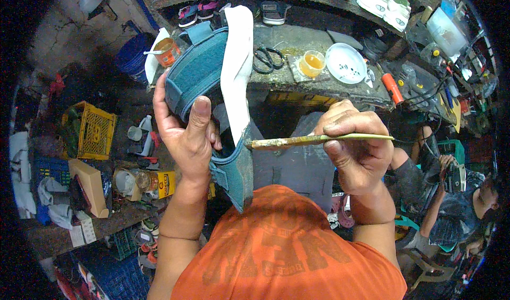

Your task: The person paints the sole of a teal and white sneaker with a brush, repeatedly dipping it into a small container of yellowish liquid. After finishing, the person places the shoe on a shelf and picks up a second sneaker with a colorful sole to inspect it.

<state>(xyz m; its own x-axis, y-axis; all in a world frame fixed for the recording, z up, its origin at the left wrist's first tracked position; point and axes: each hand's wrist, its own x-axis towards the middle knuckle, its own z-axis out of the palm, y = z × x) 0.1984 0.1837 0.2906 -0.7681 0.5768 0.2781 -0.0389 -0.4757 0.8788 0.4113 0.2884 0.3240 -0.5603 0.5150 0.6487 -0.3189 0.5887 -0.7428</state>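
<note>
My left hand (187,148) grips a teal shoe (197,69) turned on its side, the thumb over its opening and the fingers around the upper. A thick white sole (237,61) runs along the shoe's right side; the lower end of the shoe shows a bare greyish underside (244,175). In my right hand (357,146) a thin brush (297,140) is pinched between thumb and fingers by its yellow-green handle. The brush's pale, crusted tip meets the edge of the shoe where the white sole ends.
On the bench ahead are black-handled scissors (268,60), a cup of amber liquid (312,64), a white spotted dish (346,63) and an orange-handled tool (392,89). An orange tin (167,52) stands behind the shoe. A yellow crate (96,130) is at left; another person (451,217) sits at right.
</note>
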